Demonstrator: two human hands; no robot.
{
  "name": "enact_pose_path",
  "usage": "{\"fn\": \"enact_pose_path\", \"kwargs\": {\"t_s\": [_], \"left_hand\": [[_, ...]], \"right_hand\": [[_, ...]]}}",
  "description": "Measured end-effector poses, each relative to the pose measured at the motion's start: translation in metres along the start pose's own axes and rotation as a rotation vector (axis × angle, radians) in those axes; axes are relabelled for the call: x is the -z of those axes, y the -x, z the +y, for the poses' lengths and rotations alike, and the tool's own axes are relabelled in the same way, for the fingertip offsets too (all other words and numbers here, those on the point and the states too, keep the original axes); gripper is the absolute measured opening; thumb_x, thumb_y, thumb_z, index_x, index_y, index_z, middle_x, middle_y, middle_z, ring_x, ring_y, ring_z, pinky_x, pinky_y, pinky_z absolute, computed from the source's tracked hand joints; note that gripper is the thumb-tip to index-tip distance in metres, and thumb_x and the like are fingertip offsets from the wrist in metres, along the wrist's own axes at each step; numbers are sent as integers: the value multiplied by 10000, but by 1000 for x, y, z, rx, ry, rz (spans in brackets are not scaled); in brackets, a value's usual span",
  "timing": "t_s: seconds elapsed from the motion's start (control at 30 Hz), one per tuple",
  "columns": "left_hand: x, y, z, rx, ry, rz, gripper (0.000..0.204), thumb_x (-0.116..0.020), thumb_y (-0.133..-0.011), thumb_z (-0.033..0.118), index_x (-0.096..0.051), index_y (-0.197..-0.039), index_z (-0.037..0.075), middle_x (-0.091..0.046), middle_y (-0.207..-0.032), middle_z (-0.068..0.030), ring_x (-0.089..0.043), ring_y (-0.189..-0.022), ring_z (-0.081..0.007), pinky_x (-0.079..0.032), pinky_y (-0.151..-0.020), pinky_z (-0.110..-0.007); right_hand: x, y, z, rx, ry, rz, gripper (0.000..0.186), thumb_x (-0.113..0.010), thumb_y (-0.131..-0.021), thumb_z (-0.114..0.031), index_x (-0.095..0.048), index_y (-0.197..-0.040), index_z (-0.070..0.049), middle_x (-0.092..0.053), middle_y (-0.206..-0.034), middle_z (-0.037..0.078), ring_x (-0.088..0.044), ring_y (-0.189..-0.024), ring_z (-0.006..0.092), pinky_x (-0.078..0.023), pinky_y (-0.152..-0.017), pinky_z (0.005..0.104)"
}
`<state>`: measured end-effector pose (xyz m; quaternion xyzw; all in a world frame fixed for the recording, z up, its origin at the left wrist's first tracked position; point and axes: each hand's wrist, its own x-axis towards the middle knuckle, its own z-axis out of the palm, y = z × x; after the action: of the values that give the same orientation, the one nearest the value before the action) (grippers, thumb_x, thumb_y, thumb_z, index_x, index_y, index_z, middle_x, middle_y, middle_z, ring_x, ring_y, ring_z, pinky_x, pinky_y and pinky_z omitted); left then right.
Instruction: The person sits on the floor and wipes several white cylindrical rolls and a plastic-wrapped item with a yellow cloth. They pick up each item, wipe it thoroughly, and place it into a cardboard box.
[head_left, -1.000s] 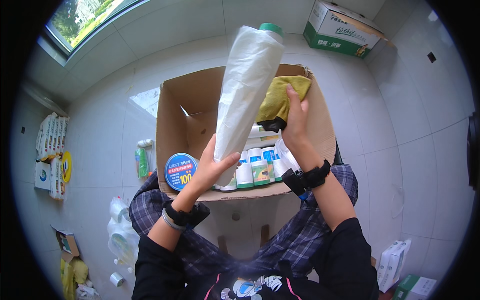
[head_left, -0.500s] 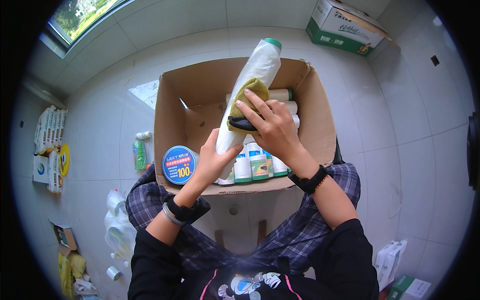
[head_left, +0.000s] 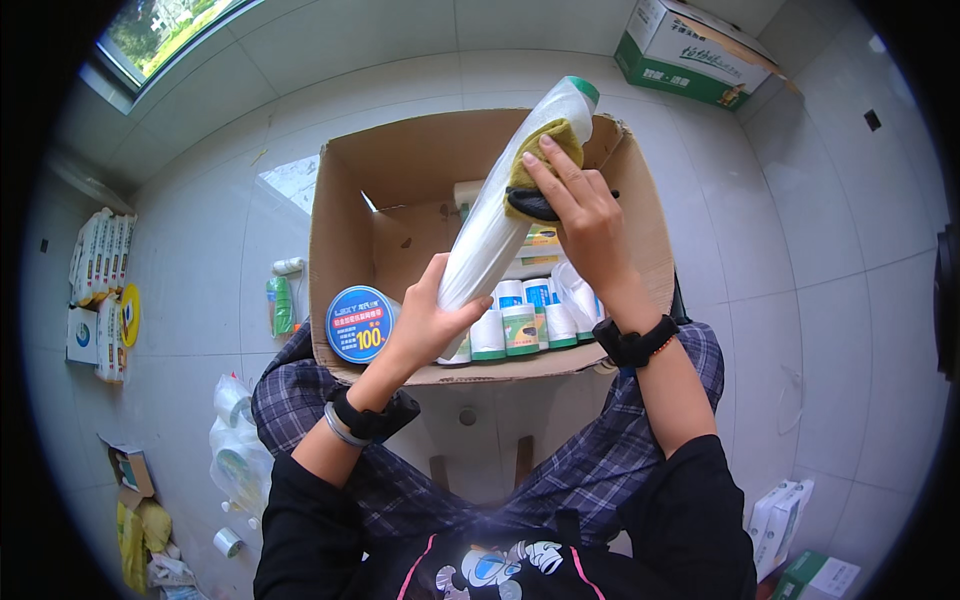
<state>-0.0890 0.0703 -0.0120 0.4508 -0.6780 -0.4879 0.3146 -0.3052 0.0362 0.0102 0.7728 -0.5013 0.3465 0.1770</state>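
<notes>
Long white roll (head_left: pixel 500 225) (green-capped)

Black long sleeves (head_left: pixel 700 500) pushed up the forearms, a black wristband (head_left: pixel 632 343) on the right wrist, black band (head_left: pixel 375 415) plus thin bracelet on the left, blue-grey plaid trousers (head_left: pixel 600 470).

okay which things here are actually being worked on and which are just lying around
In use: long white roll, held by left hand; yellow cloth pressed on it by right hand.
Lying about: cardboard box, round blue tin, green-and-white carton, plastic bags.
</notes>
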Motion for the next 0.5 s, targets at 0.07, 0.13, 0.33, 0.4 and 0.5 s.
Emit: {"fn": "enact_pose_path", "kwargs": {"t_s": [0.07,0.13,0.33,0.4,0.5], "left_hand": [[0,2,0,-3,-10,-10,529,-688,-723,287,-473,-1096,-20,-621,-907,-194,-626,-807,-239,-485,-721,-326],[-2,2,-3,-4,-17,-27,539,-687,-719,291,-472,-1102,-22,-619,-912,-200,-626,-815,-248,-485,-728,-332],[-2,4,-3,-24,-53,-59,539,-686,-716,287,-473,-1105,-20,-618,-911,-208,-627,-813,-270,-485,-726,-336],[-4,4,-3,-18,-50,-73,533,-690,-716,278,-473,-1100,-20,-618,-912,-214,-629,-812,-278,-486,-724,-340],[-5,5,-7,-20,-78,-69,521,-696,-718,264,-471,-1091,-21,-618,-912,-222,-632,-812,-294,-490,-722,-347]], "right_hand": [[0,1,7,-45,24,16,531,-591,-703,69,-563,-1198,-120,-530,-1248,66,-555,-811,212,-493,-776,312],[1,0,18,-37,96,62,518,-596,-708,45,-565,-1195,-128,-539,-1239,51,-543,-757,185,-505,-736,288],[7,0,32,-118,144,109,556,-598,-694,78,-553,-1207,-133,-538,-1237,62,-561,-814,219,-501,-777,313],[9,1,40,-158,174,112,562,-601,-696,77,-545,-1213,-134,-534,-1242,62,-567,-835,222,-499,-795,314],[11,2,62,-305,11,217,564,-516,-709,121,-528,-1221,-116,-529,-1238,106,-571,-867,256,-491,-822,308]]}}
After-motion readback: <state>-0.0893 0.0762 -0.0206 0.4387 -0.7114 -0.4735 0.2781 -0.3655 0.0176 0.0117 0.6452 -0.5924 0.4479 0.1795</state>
